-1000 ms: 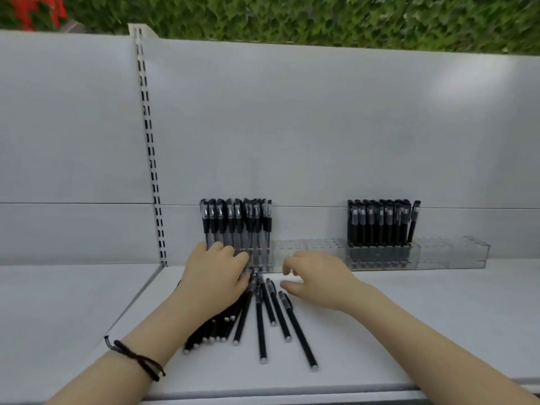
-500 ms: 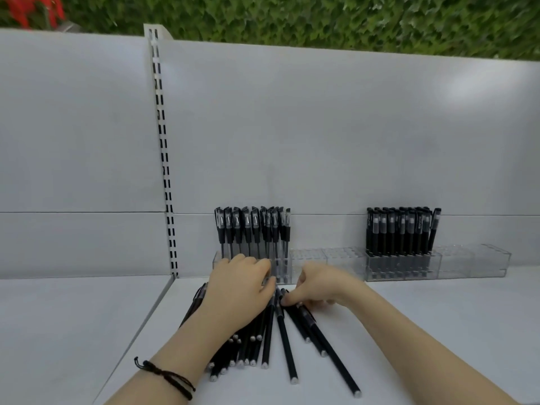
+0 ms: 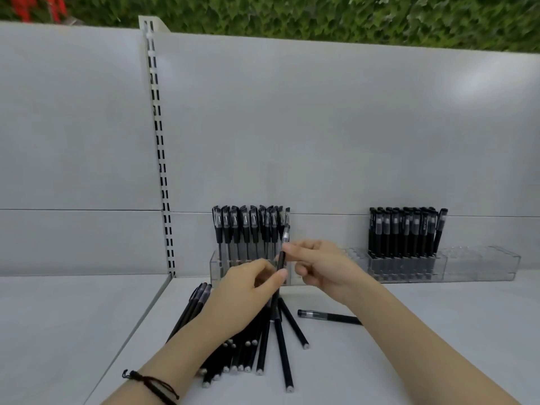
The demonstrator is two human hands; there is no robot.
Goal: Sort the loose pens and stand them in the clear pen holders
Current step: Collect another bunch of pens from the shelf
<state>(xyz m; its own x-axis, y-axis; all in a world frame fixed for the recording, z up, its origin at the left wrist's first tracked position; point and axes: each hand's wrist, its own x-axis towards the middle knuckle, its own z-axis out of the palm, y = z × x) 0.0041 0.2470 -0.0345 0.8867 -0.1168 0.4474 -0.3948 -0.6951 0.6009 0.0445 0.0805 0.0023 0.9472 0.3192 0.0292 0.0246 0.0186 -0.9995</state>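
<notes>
Along the back edge of the shelf (image 3: 438, 331), a row of clear pen holders (image 3: 479, 263) is carrying two bunches of standing pens, the left bunch (image 3: 251, 229) and the right bunch (image 3: 403, 232); the holders themselves are blending together too much to count. Both hands are pinching the one held pen (image 3: 282, 258), nearly upright, just before the left bunch: the left hand (image 3: 248, 290) low on it, the right hand (image 3: 318, 264) higher. Under the left hand the loose pile (image 3: 263, 352), too overlapped to count, is lying fanned. One lone pen (image 3: 330, 317) is lying to its right.

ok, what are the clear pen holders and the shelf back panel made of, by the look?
Clear pen holders: transparent hard plastic, probably acrylic; the standing pens show through and the edges glint. Back panel: looks like painted sheet metal, matte light grey with a soft glare patch; the slotted upright beside it suggests steel shelving.
</notes>
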